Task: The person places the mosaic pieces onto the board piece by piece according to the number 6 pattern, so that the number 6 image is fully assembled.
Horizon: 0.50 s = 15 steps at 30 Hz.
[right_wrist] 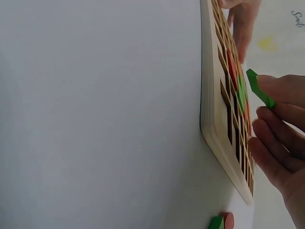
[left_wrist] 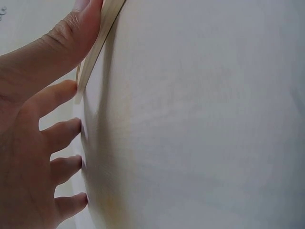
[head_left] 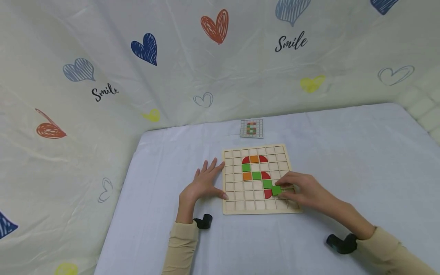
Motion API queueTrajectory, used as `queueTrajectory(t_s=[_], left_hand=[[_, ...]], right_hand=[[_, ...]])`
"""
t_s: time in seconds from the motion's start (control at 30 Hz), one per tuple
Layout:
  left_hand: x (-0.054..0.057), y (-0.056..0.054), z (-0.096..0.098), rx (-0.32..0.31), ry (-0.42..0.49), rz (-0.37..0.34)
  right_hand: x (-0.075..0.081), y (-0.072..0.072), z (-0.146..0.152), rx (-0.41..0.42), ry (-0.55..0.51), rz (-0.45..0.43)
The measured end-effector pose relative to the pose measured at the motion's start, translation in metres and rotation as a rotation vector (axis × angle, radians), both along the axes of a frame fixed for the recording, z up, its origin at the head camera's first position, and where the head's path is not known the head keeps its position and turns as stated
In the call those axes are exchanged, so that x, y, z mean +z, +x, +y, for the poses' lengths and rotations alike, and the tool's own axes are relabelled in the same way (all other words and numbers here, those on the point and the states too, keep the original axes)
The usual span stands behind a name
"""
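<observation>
My right hand point(head_left: 304, 190) pinches a green square tile point(head_left: 276, 190) between thumb and fingers, above the lower part of a wooden grid board point(head_left: 258, 212). In the right wrist view that tile point(right_wrist: 260, 89) is tilted and apart from the board. Red quarter-round tiles, such as one at the top left point(head_left: 245, 160), lie in grid cells with an orange square point(head_left: 254, 159) and green squares point(head_left: 256, 175). With fingers spread, my left hand point(head_left: 203, 183) touches the board's left edge. Its thumb point(left_wrist: 78, 31) rests on the wooden rim.
A small card point(head_left: 251, 128) printed with a coloured grid pattern lies behind the board. In the right wrist view, a green piece point(right_wrist: 217, 223) and a red piece point(right_wrist: 228, 220) lie on the white tablecloth point(head_left: 361, 160). A curtain with hearts point(head_left: 214, 26) hangs behind the table.
</observation>
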<state>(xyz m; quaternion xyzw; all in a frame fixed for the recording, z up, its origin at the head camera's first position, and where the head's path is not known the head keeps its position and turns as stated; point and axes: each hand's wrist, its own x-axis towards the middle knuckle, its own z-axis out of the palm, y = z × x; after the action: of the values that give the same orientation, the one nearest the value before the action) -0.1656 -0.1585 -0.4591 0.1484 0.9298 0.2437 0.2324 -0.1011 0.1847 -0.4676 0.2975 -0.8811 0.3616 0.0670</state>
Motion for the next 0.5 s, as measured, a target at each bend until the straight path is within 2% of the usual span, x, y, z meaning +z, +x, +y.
queueTrajectory(t_s=[0.27,0.5], left_hand=[[0.000,0.000,0.001,0.003,0.001,0.002],[0.001,0.000,0.001,0.000,0.000,0.001]], right_hand=[[-0.001,-0.002,-0.016,0.021,-0.003,-0.086],[-0.005,-0.005,-0.030,0.035,0.008,-0.095]])
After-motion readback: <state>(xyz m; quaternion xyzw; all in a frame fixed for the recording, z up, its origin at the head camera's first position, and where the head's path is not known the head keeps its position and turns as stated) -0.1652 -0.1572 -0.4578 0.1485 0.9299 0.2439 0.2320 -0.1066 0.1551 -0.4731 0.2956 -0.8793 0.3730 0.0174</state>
